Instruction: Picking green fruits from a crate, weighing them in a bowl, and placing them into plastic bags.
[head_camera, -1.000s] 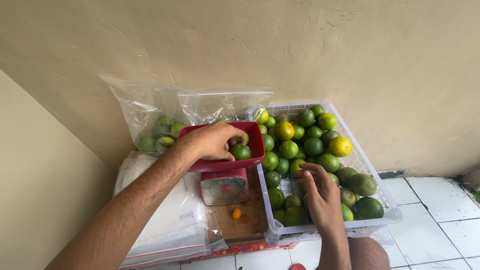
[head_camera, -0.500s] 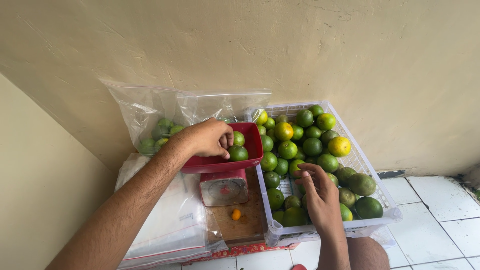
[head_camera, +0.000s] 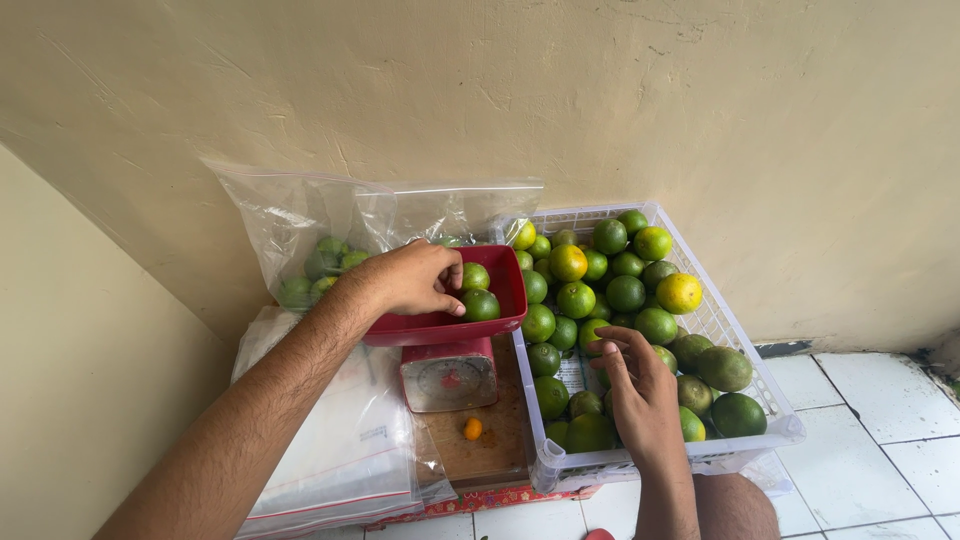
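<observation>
My left hand (head_camera: 412, 278) rests in the red tray (head_camera: 440, 330) of a small red scale (head_camera: 450, 378), fingers curled beside two green citrus fruits (head_camera: 480, 292) lying in the tray. Whether anything sits under its palm is hidden. My right hand (head_camera: 640, 392) reaches into the white plastic basket (head_camera: 745, 450) full of green and yellow citrus fruits (head_camera: 625, 292), its fingers spread and bent over the fruits near the basket's middle, gripping none that I can see.
A clear plastic bag (head_camera: 320, 262) holding green fruits leans on the wall behind the scale. Flat clear bags (head_camera: 340, 450) lie stacked at left. A tiny orange fruit (head_camera: 472, 428) lies on the wooden board (head_camera: 490, 460). White floor tiles (head_camera: 880, 420) lie at right.
My left hand has drawn back slightly to the left in the tray, uncovering a second green fruit. My right hand has stayed over the basket, fingers shifting a little.
</observation>
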